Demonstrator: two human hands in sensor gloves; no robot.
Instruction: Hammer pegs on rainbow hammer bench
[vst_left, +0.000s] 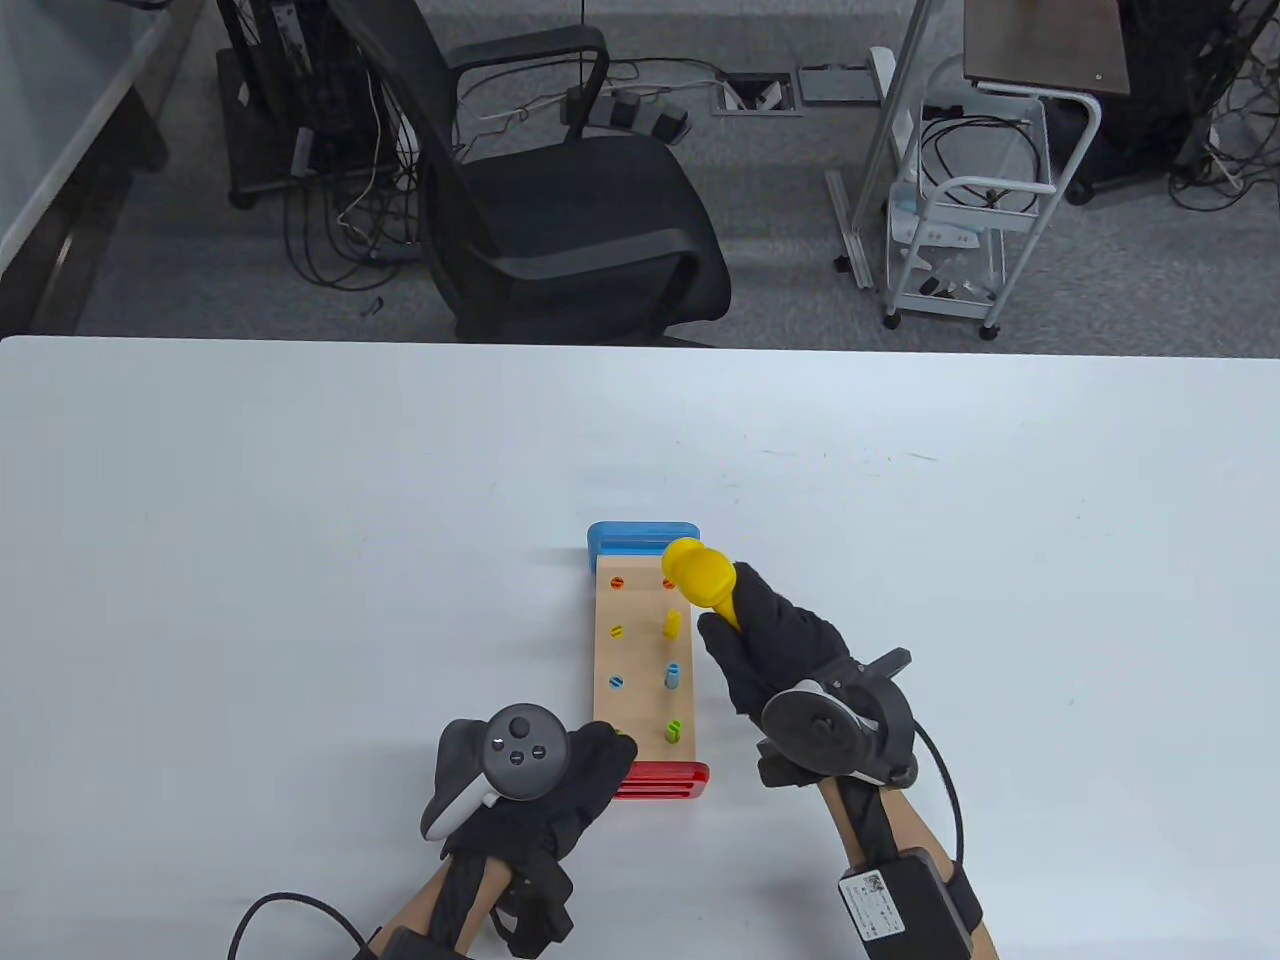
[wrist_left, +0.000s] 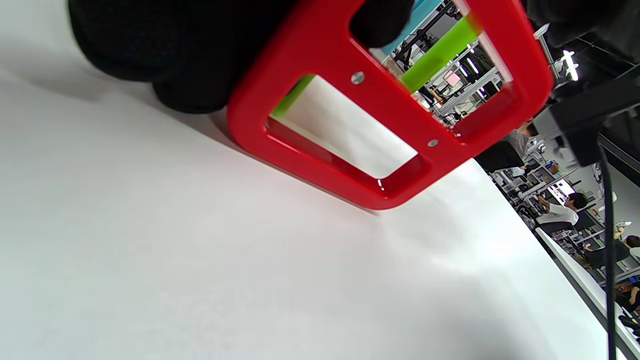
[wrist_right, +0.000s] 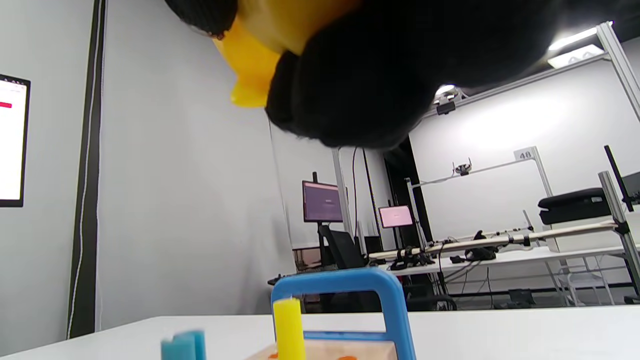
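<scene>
Her left hand (vst_left: 535, 790) rests low, fingers pressed forward; the right hand (vst_left: 775, 650) is raised, fingers curled in a grip.

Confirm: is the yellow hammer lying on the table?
No, the right hand holds the yellow hammer raised over the bench.

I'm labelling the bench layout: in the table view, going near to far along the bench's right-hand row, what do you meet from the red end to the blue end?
red end → green peg → blue peg → yellow peg → blue end
</scene>
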